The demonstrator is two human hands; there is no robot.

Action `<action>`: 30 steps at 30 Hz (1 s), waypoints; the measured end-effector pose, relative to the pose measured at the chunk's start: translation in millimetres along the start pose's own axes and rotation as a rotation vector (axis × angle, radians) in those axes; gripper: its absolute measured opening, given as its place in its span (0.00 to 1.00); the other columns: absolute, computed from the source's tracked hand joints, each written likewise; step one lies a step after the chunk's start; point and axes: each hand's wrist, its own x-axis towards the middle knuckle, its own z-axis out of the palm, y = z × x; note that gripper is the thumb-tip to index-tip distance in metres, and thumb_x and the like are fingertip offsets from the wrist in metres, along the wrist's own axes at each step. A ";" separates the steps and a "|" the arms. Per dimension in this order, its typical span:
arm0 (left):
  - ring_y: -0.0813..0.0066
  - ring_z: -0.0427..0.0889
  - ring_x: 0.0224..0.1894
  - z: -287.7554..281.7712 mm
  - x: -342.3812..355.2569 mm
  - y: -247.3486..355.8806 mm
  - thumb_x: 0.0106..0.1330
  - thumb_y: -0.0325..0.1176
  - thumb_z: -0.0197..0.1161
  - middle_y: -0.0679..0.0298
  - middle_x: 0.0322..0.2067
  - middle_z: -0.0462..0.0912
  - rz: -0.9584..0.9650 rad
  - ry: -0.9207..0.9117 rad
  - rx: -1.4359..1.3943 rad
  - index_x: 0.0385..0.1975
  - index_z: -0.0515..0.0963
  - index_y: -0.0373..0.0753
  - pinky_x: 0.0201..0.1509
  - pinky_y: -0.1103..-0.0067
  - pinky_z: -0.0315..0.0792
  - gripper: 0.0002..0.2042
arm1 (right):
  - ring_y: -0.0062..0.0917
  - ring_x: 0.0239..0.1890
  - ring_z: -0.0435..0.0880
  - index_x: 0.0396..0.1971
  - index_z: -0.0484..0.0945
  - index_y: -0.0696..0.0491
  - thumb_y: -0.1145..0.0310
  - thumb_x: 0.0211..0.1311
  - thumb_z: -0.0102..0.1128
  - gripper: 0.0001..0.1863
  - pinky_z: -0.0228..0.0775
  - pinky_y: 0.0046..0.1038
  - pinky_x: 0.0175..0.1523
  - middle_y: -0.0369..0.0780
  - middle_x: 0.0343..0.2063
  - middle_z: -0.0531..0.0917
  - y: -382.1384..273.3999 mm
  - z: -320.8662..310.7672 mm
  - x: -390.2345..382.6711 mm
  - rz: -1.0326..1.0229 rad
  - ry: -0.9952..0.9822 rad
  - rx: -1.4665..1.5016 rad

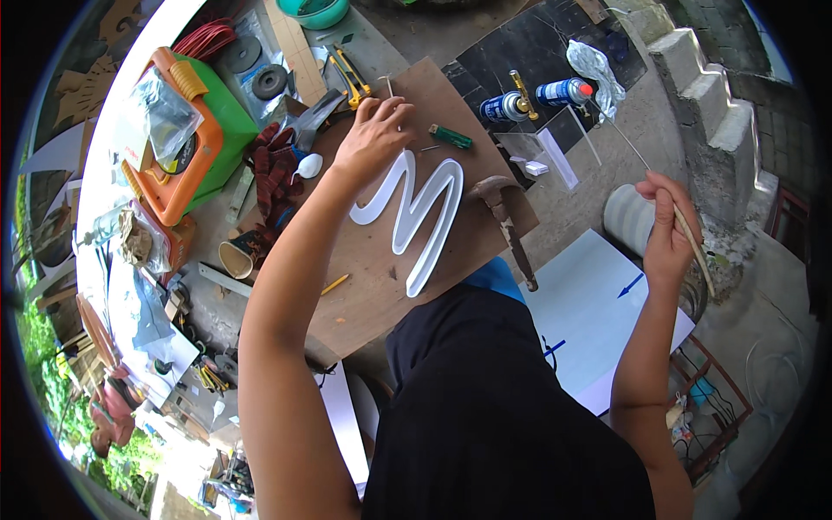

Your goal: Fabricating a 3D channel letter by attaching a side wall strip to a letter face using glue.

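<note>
A white letter-shaped piece [422,208] with raised side walls lies on the brown board [364,299] in front of me. My left hand [374,134] is over the board at the letter's far left end, its fingers curled down. A small bent metal piece [387,84] shows just beyond those fingertips; whether they grip it or anything else is hidden. Off to the right, my right hand [669,217] is raised, closed around a long thin metal rod with a wooden handle [704,264]. The rod points up and left toward the canisters. A hammer [503,217] rests at the board's right edge.
A green handle-shaped tool [451,136] and a pencil [335,283] lie on the board. Yellow-handled pliers [350,78] are at its far edge. Beyond it stand two blue canisters [563,92], one with a brass nozzle. A green-orange toolbox [204,143] is left; concrete steps [702,82] are right.
</note>
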 end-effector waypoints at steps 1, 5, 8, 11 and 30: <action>0.63 0.63 0.71 -6.7 -2.5 6.5 0.56 0.23 0.63 0.62 0.61 0.72 -0.051 0.076 -0.065 0.46 0.82 0.50 0.70 0.60 0.54 0.18 | 0.25 0.42 0.84 0.46 0.81 0.61 0.73 0.76 0.49 0.11 0.75 0.26 0.51 0.42 0.38 0.85 -0.8 1.3 3.2 0.005 -0.044 -0.040; 0.61 0.70 0.64 -26.5 -35.8 32.8 0.58 0.24 0.63 0.61 0.55 0.75 -0.303 0.273 -0.142 0.50 0.81 0.47 0.67 0.62 0.58 0.19 | 0.28 0.47 0.85 0.54 0.79 0.58 0.78 0.74 0.46 0.15 0.75 0.28 0.55 0.44 0.45 0.85 -11.4 20.3 17.6 -0.029 -0.139 -0.034; 0.57 0.74 0.57 -26.0 -70.1 63.9 0.56 0.20 0.64 0.58 0.52 0.76 -0.513 0.358 -0.277 0.49 0.80 0.43 0.62 0.63 0.64 0.19 | 0.31 0.53 0.83 0.59 0.76 0.58 0.83 0.69 0.42 0.22 0.74 0.30 0.58 0.47 0.52 0.83 5.2 32.4 27.9 -0.115 -0.271 0.165; 0.53 0.75 0.53 -24.6 -104.8 100.9 0.59 0.19 0.62 0.55 0.48 0.77 -0.660 0.378 -0.428 0.49 0.79 0.40 0.58 0.64 0.67 0.18 | 0.34 0.56 0.82 0.62 0.73 0.58 0.85 0.65 0.41 0.26 0.73 0.32 0.59 0.48 0.57 0.80 14.0 37.2 34.4 -0.103 -0.423 0.222; 0.57 0.76 0.47 46.3 -192.1 164.8 0.65 0.24 0.60 0.53 0.44 0.74 -1.276 0.458 -0.428 0.48 0.76 0.34 0.52 0.66 0.71 0.12 | 0.40 0.39 0.84 0.45 0.73 0.57 0.76 0.69 0.54 0.07 0.75 0.35 0.44 0.45 0.38 0.84 164.0 134.9 18.3 0.061 -0.051 0.023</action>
